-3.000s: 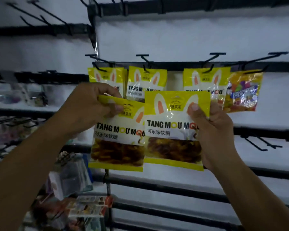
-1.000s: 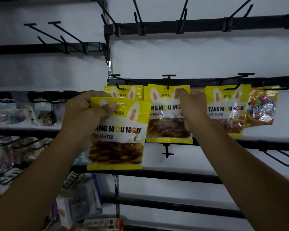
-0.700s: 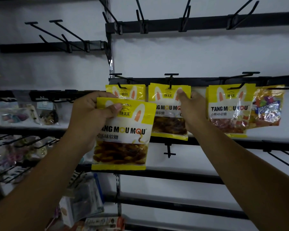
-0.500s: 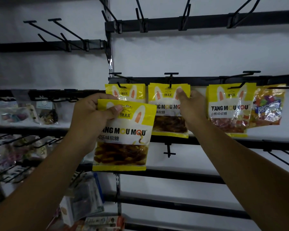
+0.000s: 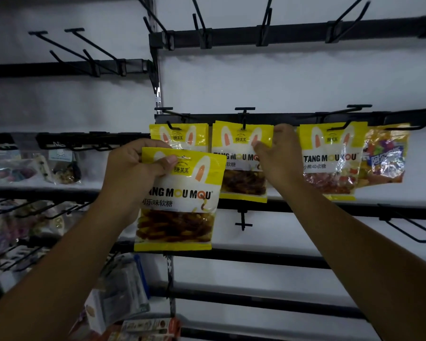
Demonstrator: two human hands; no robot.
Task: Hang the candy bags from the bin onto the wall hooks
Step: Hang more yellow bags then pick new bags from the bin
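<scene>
Many black rails (image 5: 293, 33), white wall (image 5: 256, 80) — left grip (image 5: 135, 168) holds loose bag (image 5: 182, 207), right grip (image 5: 280, 156) pinches hung bag (image 5: 231, 146)

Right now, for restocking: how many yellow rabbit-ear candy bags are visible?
4: held bag in left hand; left-hook bag; middle-hook bag; right-hook bag. More may hang behind them.

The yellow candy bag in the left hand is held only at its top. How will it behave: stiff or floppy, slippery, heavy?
Probably floppy: the yellow candy bag looks like thin film and hangs straight from the grip of the left hand. Likely bottom-heavy, as the dark gummies fill its lower half, so it may swing. Its glossy surface may be slippery.
</scene>
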